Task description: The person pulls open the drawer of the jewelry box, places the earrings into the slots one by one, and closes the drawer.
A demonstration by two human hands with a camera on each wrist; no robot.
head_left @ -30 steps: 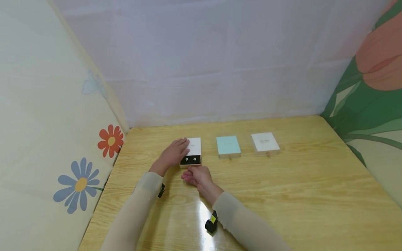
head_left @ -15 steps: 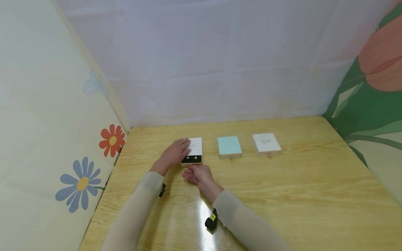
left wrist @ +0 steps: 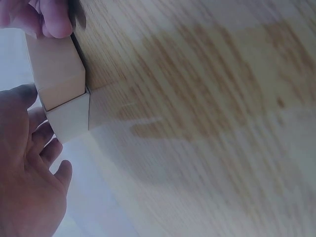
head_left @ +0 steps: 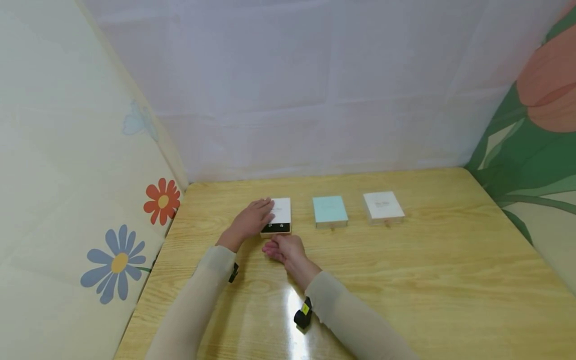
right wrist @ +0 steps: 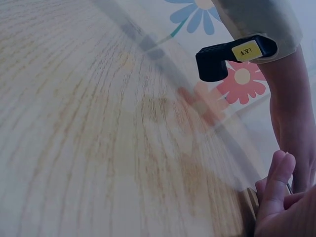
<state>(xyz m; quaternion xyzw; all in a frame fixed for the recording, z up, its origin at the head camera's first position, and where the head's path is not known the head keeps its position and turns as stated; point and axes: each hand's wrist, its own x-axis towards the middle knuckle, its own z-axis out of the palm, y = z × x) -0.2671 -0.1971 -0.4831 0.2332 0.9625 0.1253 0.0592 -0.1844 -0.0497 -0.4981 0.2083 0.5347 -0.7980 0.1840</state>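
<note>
A white drawer-style jewellery box [head_left: 282, 211] lies on the table, its drawer partly out. Two small shiny studs, seemingly earrings [head_left: 281, 225], sit on the drawer's black lining. My left hand [head_left: 250, 220] rests across the box's left side and top, fingers extended. In the left wrist view, the pale drawer [left wrist: 57, 61] projects from the white sleeve [left wrist: 71, 119]. My right hand [head_left: 290, 250] touches the drawer's front with its fingers; some of them are hidden in the head view. Only part of the right hand [right wrist: 284, 202] shows in the right wrist view.
To the right stand a light-blue box [head_left: 330, 209] and another white box [head_left: 383, 205], each with a small tab at the front. The wooden table [head_left: 427, 280] meets a pale cloth backdrop [head_left: 270, 90]. Flower-printed panels flank both sides.
The drawer has slid further into its sleeve, leaving a narrower black strip showing. My right hand has moved slightly forward with it. My left hand stays on the box.
</note>
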